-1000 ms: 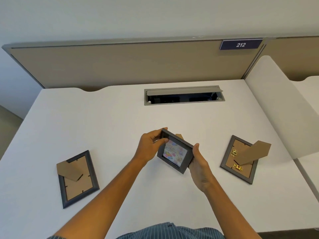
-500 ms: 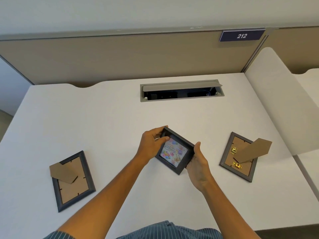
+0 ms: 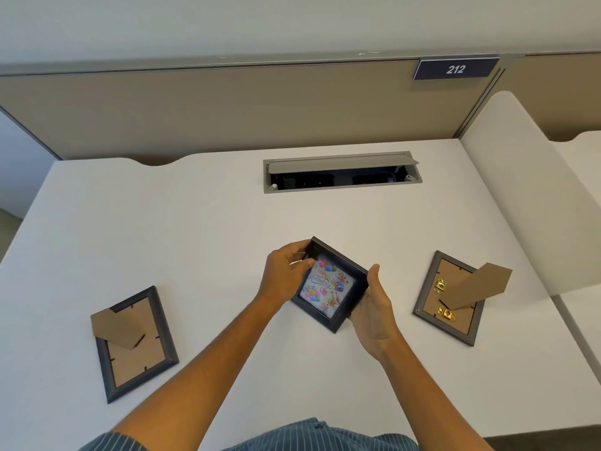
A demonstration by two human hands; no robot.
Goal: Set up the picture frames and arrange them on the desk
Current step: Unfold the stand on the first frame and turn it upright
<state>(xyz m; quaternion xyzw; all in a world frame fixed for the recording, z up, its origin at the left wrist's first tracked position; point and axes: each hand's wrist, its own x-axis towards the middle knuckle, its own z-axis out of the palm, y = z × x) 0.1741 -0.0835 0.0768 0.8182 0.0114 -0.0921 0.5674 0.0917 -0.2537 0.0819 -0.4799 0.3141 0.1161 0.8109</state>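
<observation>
- While my left hand point(image 3: 282, 277) grips the black frame's point(image 3: 330, 285) upper-left corner, the blue frame point(image 3: 135, 345) lies face down near the desk's point(image 3: 195, 222) left edge.
- Bare desk stretches from my hands to the cable tray point(image 3: 341, 172).
- My right hand point(image 3: 374, 304) clasps its lower-right side; the grey frame point(image 3: 450, 297) lies face down, stand raised, near the divider point(image 3: 507, 196).
- Since a second ago, the black frame has tilted flatter, picture up.

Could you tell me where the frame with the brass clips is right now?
It lies face down on the desk's right side, just beyond the right hand.
</observation>
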